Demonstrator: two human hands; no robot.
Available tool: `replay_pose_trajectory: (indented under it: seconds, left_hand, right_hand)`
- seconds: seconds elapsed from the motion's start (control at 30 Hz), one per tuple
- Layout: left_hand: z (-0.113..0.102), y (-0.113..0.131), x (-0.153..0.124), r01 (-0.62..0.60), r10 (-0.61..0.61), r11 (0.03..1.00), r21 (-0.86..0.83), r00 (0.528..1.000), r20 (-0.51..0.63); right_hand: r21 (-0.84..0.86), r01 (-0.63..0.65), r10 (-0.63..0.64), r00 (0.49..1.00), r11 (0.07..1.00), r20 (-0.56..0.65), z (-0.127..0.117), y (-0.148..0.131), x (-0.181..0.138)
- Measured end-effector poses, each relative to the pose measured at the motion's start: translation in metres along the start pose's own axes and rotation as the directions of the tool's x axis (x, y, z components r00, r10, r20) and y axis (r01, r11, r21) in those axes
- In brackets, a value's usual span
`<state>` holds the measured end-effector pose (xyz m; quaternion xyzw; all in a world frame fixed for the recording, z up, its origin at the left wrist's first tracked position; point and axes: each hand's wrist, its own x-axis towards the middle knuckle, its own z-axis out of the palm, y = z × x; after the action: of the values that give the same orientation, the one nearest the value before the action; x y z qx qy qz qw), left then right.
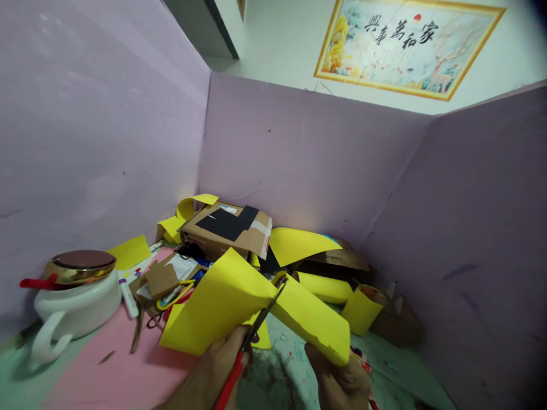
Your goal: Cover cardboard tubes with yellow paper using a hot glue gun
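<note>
A large yellow paper sheet (222,307) is held up over the table, split down its middle. My left hand (213,370) is closed round red-handled scissors (252,341), whose blades sit in the cut between the two halves. My right hand (342,381) grips the right half of the sheet (316,324) from below, fingers curled under its lower edge.
A white mug with a gold lid (72,296) stands at the left on a pink mat (115,364). A cardboard box (231,228) with black tape, yellow scraps (299,242), a yellow roll (363,307) and clutter fill the back. Purple boards (307,154) wall in the table.
</note>
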<state>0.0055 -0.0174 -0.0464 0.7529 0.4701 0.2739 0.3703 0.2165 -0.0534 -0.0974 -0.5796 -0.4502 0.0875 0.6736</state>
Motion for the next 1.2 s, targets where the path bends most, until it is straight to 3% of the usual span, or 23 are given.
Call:
replay_pose_trajectory:
  seconds: [0.13,0.4,0.57,0.63,0.73,0.8,0.9,0.97,1.07,1.13,1.2]
  left_hand:
    - [0.001,-0.003,0.0,-0.001,0.001,1.0,-0.024,1.0,0.016]
    - [0.001,-0.008,0.0,0.011,-0.009,0.997,-0.071,1.0,0.021]
    - [0.003,-0.009,0.001,-0.043,0.044,0.99,-0.131,0.999,0.004]
    - [0.001,-0.009,0.004,-0.03,0.032,0.992,-0.121,0.999,0.015]
    - [-0.007,-0.007,0.009,-0.103,0.103,0.995,-0.006,0.995,0.0]
    - [-0.011,-0.005,0.013,-0.121,0.122,0.978,0.169,0.992,0.001]
    - [-0.013,-0.002,0.014,-0.044,0.031,0.916,0.398,0.999,0.037]
    - [-0.009,-0.002,0.014,-0.023,-0.007,0.872,0.489,0.998,0.06]
    - [-0.005,-0.004,0.013,-0.025,-0.03,0.832,0.554,0.995,0.09]
    - [-0.005,-0.007,0.014,-0.018,-0.055,0.83,0.558,0.992,0.112]
    - [-0.007,-0.008,0.015,-0.003,-0.073,0.832,0.554,0.991,0.114]
  right_hand:
    - [-0.002,0.003,-0.003,0.997,1.0,0.076,-0.004,0.005,0.001]
    - [-0.018,0.009,-0.01,0.999,1.0,-0.049,0.002,-0.001,-0.002]
    - [-0.025,0.042,-0.043,0.998,0.999,-0.037,0.004,-0.007,-0.003]
    - [0.003,0.0,0.0,1.0,1.0,-0.01,0.003,-0.008,-0.002]
    - [0.143,-0.166,0.159,0.986,0.976,0.059,0.004,-0.013,0.005]
    - [0.37,-0.299,0.291,0.954,0.88,0.079,0.005,-0.021,0.012]
    - [0.664,-0.406,0.432,0.892,0.628,0.136,0.004,-0.036,0.024]
    - [0.771,-0.46,0.547,0.818,0.44,0.176,0.001,-0.045,0.03]
    - [0.833,-0.53,0.68,0.67,0.157,0.298,-0.004,-0.055,0.032]
    - [0.812,-0.579,0.683,0.625,0.078,0.379,-0.006,-0.06,0.03]
    - [0.765,-0.642,0.63,0.615,0.051,0.474,-0.01,-0.063,0.027]
